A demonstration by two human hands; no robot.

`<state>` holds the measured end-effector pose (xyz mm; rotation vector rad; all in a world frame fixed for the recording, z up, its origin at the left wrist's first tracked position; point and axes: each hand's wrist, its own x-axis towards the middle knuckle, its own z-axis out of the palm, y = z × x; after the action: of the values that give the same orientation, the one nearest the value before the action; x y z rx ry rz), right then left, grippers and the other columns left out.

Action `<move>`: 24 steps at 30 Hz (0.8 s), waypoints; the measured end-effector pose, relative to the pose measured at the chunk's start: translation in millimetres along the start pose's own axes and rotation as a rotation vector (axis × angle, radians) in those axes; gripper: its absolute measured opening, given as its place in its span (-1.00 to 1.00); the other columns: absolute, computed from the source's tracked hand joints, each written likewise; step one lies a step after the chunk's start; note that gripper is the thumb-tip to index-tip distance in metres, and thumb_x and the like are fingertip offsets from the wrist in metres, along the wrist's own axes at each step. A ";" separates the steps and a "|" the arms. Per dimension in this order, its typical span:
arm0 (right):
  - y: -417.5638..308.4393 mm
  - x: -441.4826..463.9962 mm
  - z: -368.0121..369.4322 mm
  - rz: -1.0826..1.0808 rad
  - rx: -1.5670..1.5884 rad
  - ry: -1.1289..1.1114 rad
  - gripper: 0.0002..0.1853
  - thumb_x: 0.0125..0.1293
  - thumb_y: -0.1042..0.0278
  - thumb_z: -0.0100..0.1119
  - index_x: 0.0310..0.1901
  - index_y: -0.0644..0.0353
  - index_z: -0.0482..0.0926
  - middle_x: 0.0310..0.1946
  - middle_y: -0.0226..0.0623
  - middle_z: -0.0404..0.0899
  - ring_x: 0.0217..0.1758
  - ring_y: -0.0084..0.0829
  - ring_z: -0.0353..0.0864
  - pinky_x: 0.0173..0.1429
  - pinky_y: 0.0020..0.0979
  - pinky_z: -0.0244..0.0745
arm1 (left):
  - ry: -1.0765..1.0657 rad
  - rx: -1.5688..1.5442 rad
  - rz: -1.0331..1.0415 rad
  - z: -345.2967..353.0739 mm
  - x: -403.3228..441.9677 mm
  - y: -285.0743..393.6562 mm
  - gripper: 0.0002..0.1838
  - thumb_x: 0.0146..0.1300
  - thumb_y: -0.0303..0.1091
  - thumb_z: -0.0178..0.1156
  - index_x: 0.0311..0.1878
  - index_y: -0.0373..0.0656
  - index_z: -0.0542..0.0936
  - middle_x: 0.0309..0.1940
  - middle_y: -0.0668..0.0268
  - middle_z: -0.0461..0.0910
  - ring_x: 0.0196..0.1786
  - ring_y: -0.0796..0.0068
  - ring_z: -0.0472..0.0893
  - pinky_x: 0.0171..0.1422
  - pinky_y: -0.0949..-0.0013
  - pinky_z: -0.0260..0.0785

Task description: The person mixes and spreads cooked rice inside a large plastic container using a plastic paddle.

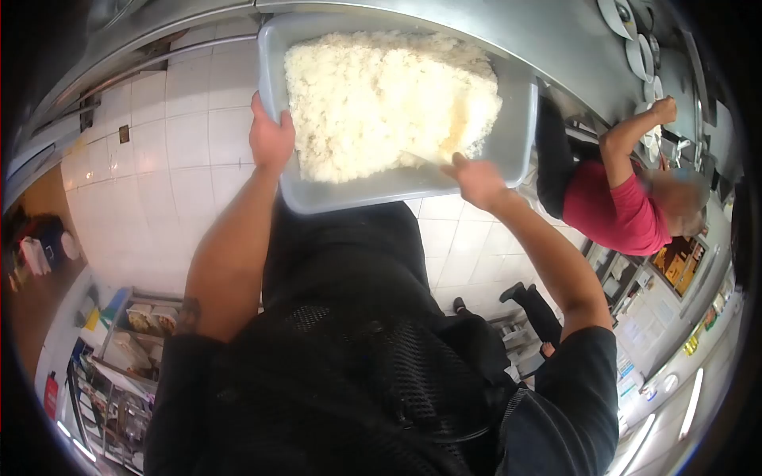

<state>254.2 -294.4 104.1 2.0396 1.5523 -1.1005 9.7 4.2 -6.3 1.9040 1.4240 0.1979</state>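
The left hand (pixel 272 139) is grasping the side wall of a rectangular, translucent grey plastic tub (pixel 514 119), which is sitting at the edge of a stainless-steel counter (pixel 492 17). A broad, loose mass of white cooked rice (pixel 381 103) is filling much of the tub, lying just inside the wall from the left fingers. The right hand (pixel 481 184) is closing around one end of a pale, flat implement (pixel 426 158), blurred in outline; its other end is reaching into the near side of the rice, beyond the right fingertips. To the right, a co-worker in a red shirt (pixel 607 206) is extending an arm toward white bowls (pixel 640 57).
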 end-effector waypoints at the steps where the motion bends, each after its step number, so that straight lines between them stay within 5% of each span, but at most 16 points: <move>1: -12.1 6.3 2.0 -0.010 -0.071 0.019 -0.52 0.21 0.61 0.10 0.20 0.13 0.58 0.02 0.00 0.57 -0.06 -0.04 0.72 0.05 -0.12 0.65 | -0.003 0.008 -0.014 0.2 -1.4 0.2 -0.25 0.31 -0.29 0.19 0.51 -0.16 0.12 -0.01 -0.19 0.65 0.01 -0.24 0.65 0.14 -0.06 0.48; 6: -64.2 41.1 2.9 -0.005 -0.072 0.004 -0.82 0.21 0.52 0.19 -0.18 0.33 0.70 -0.15 0.01 0.67 -0.15 -0.13 0.77 -0.10 -0.21 0.72 | -0.010 0.081 -0.037 -1.9 -5.2 8.4 -0.24 0.32 -0.29 0.18 0.52 -0.16 0.09 0.00 -0.19 0.64 0.03 -0.24 0.64 0.15 -0.04 0.48; 7: -75.6 49.9 15.0 -0.155 -0.113 0.028 -0.85 0.20 0.51 0.20 -0.25 0.24 0.74 -0.16 -0.01 0.70 -0.15 -0.18 0.78 -0.11 -0.25 0.72 | 0.009 0.069 -0.020 0.4 2.5 13.7 -0.24 0.32 -0.29 0.18 0.52 -0.16 0.09 0.00 -0.19 0.64 0.03 -0.24 0.64 0.15 -0.04 0.48; 12: -118.1 86.5 -11.9 -0.091 -0.169 -0.001 -0.86 0.22 0.49 0.22 -0.27 0.11 0.77 -0.23 -0.23 0.76 -0.07 -0.26 0.77 -0.08 -0.31 0.71 | -0.038 0.030 -0.064 -6.9 -3.1 14.2 -0.24 0.33 -0.28 0.17 0.53 -0.17 0.07 0.00 -0.20 0.64 0.03 -0.23 0.64 0.16 -0.04 0.48; 19: -6.5 84.1 -43.1 -0.033 -0.485 -0.172 -0.86 0.31 0.37 0.18 -0.26 0.05 0.75 -0.29 -0.32 0.78 -0.18 -0.31 0.80 -0.16 -0.31 0.67 | -0.086 0.033 -0.114 -9.3 0.9 9.4 -0.23 0.33 -0.28 0.16 0.53 -0.15 0.05 0.00 -0.16 0.65 0.03 -0.22 0.65 0.16 -0.05 0.49; 24: 6.4 65.3 1.9 0.285 -0.158 -0.166 -0.72 0.49 0.15 0.06 -0.04 0.10 0.69 -0.20 -0.19 0.76 -0.08 -0.16 0.78 -0.05 -0.15 0.66 | -0.119 0.027 -0.100 -14.5 1.2 12.6 -0.24 0.33 -0.27 0.16 0.52 -0.12 0.05 0.03 -0.17 0.63 0.04 -0.22 0.64 0.16 -0.08 0.49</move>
<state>265.9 -255.2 52.7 1.9355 1.1852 -0.9777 12.2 10.5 11.7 1.8294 1.4434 0.0175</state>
